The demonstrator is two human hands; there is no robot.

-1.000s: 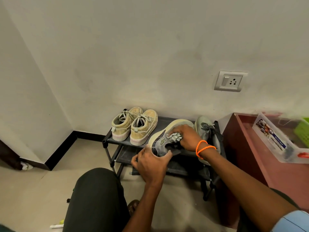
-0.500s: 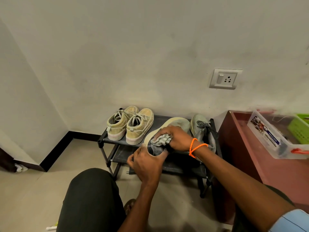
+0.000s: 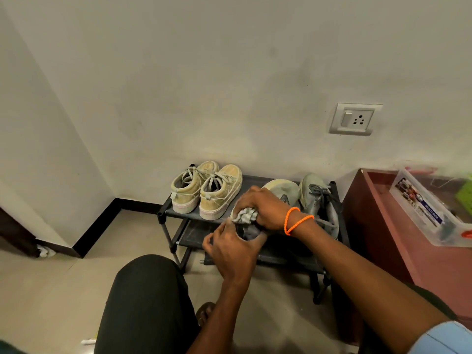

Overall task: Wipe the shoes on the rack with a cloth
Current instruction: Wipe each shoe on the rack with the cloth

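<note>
Right hand (image 3: 265, 210): grip clenched round a crumpled grey cloth (image 3: 245, 216), pressed against the heel end of a grey shoe (image 3: 282, 191) tilted sole-up at the front edge of the rack (image 3: 163, 217). Left hand (image 3: 233, 247): grip curled round the same shoe's heel from below.

Just right of the grip: the matching grey shoe (image 3: 319, 200), laces trailing, close under the right wrist with its orange bands (image 3: 297, 221). Left of the grip: a tan pair (image 3: 207, 190), near, not touching.

Beyond: wall directly behind the rack; a red-brown cabinet (image 3: 378, 226) hard against its right end, carrying a clear box (image 3: 429, 213). Open floor (image 3: 63, 290) lies left. A knee (image 3: 145, 300) sits below the left hand.
</note>
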